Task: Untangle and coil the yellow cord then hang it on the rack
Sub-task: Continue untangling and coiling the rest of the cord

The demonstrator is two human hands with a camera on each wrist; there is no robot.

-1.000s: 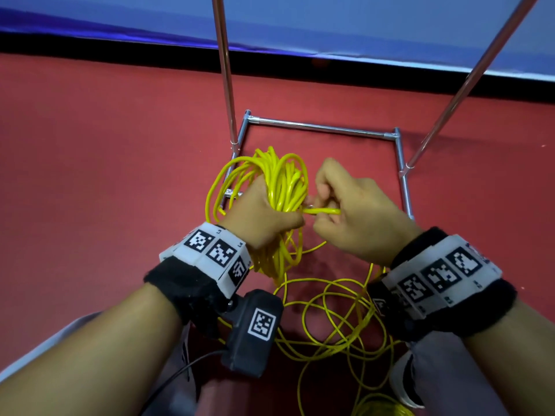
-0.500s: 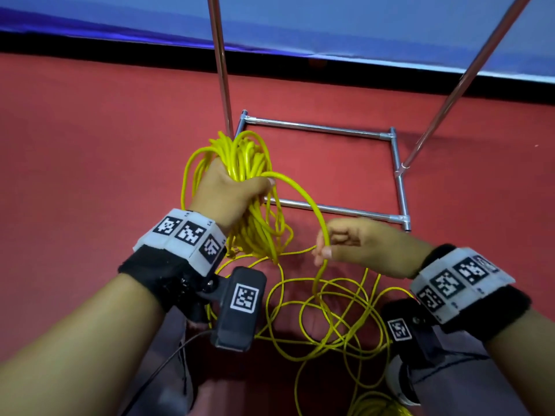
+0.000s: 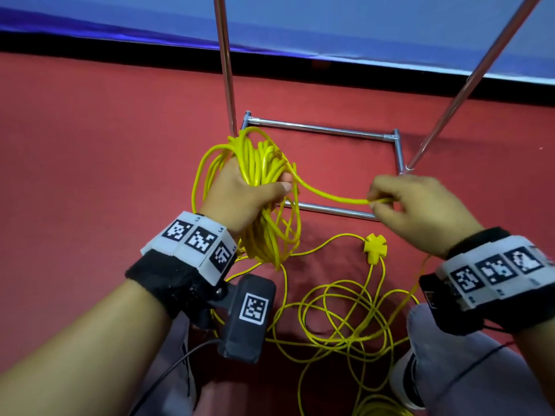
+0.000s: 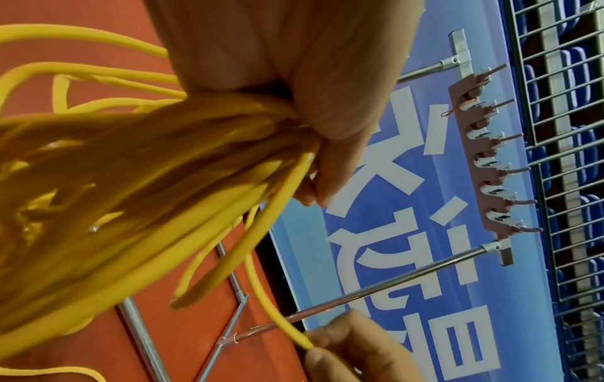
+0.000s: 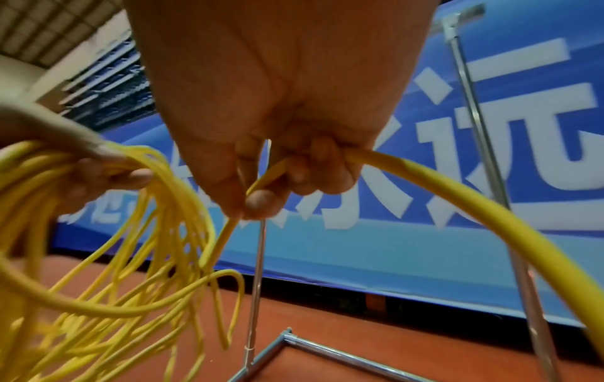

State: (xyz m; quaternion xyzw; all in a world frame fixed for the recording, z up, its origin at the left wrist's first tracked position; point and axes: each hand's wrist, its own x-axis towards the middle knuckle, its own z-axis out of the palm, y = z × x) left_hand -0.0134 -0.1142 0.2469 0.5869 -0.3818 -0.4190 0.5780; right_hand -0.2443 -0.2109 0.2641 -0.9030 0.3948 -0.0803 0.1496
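Head view had the left hand (image 3: 243,193) clenched around the yellow cord (image 3: 261,187) coil mid-frame, right hand (image 3: 420,205) pinching a strand. Mid-coiling; probably next loop, floor tangle remained, rack (image 3: 318,130) untouched.

So the floor (image 3: 90,175) is red, matte-looking. Sitting right on it is the rack (image 3: 324,130), a square chrome tube base with two poles going up. Loose tangled loops of the yellow cord (image 3: 345,319) lie on it too, plus its yellow plug (image 3: 374,249).
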